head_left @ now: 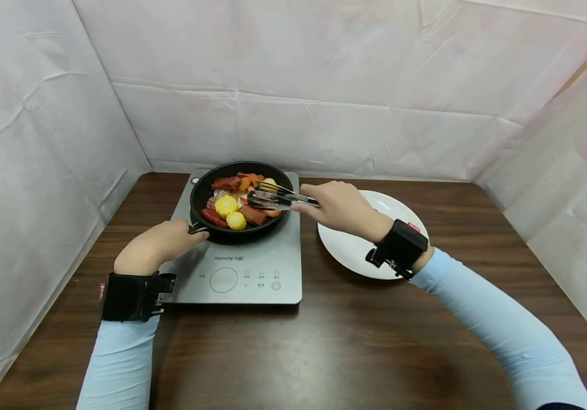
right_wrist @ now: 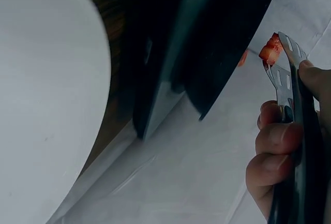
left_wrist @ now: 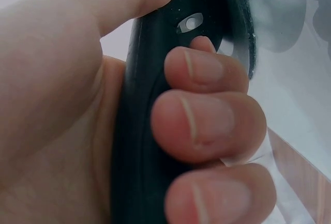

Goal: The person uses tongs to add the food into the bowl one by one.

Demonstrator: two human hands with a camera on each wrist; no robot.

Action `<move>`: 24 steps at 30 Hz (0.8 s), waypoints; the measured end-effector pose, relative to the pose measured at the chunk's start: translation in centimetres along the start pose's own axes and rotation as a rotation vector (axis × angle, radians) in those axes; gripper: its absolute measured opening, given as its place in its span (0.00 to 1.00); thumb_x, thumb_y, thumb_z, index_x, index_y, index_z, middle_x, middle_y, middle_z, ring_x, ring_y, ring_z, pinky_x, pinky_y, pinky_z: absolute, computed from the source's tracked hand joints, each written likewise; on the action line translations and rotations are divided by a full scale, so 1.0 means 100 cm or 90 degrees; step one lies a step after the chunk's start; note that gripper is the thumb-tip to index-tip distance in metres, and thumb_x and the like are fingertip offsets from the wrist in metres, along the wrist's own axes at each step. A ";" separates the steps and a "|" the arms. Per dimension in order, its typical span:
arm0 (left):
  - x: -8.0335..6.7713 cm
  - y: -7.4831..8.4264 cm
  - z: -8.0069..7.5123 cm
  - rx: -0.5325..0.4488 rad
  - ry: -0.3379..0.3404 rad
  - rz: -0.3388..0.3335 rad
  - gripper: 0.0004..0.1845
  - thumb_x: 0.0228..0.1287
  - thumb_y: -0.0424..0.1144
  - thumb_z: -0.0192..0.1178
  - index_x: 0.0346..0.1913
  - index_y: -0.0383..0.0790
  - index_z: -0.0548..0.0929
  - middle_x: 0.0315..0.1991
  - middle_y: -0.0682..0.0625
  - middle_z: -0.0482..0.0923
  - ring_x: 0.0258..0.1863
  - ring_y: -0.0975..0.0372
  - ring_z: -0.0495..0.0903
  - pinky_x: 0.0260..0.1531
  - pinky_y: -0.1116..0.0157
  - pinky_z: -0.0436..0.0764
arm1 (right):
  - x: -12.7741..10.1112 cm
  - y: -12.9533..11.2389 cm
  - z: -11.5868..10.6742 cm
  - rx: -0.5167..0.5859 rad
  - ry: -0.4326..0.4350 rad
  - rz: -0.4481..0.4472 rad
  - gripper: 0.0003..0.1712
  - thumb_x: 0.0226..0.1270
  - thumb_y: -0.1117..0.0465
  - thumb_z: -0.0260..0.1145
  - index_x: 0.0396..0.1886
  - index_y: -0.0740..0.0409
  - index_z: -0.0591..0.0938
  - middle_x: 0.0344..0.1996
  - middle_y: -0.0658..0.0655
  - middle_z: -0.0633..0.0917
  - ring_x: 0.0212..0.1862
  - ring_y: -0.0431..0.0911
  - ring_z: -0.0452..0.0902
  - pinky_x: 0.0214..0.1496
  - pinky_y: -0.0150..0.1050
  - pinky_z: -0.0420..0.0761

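Note:
My left hand (head_left: 162, 245) grips the black handle (left_wrist: 139, 105) of a frying pan (head_left: 200, 196), fingers curled round it in the left wrist view. In the pan lie yellow corn pieces (head_left: 226, 205), dark red sausage-like pieces (head_left: 213, 217), reddish meat (head_left: 226, 183) and orange chunks. My right hand (head_left: 341, 208) holds a pair of tongs (head_left: 283, 199) with dark handles, its slotted metal tips over the right half of the pan. In the right wrist view, a small reddish piece of food (right_wrist: 271, 49) sits between the tips, above the pan's rim.
Under the pan is a grey induction cooktop (head_left: 257, 262) with touch controls at its front. A white plate (head_left: 341, 245) stands to its right, partly beneath my right forearm. White sheeting (head_left: 313, 131) rises behind the brown wooden table (head_left: 354, 347) and along both sides.

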State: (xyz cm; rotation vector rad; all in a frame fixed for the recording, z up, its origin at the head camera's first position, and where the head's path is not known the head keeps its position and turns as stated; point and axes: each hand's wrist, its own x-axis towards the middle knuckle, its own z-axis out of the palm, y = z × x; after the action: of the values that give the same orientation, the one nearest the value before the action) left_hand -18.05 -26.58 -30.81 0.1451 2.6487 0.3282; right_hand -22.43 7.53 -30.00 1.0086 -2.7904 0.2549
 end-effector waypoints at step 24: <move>0.005 0.008 -0.001 0.007 -0.007 0.003 0.41 0.81 0.56 0.41 0.69 0.14 0.63 0.63 0.20 0.71 0.56 0.37 0.80 0.53 0.43 0.80 | 0.001 -0.016 0.014 -0.027 -0.058 0.052 0.33 0.74 0.32 0.56 0.55 0.56 0.80 0.31 0.51 0.87 0.30 0.46 0.83 0.27 0.42 0.79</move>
State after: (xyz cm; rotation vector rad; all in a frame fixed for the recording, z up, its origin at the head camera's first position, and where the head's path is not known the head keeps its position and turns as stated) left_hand -18.47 -25.75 -30.72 0.1572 2.6392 0.3144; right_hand -21.62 5.95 -31.15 0.9209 -2.9104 0.1632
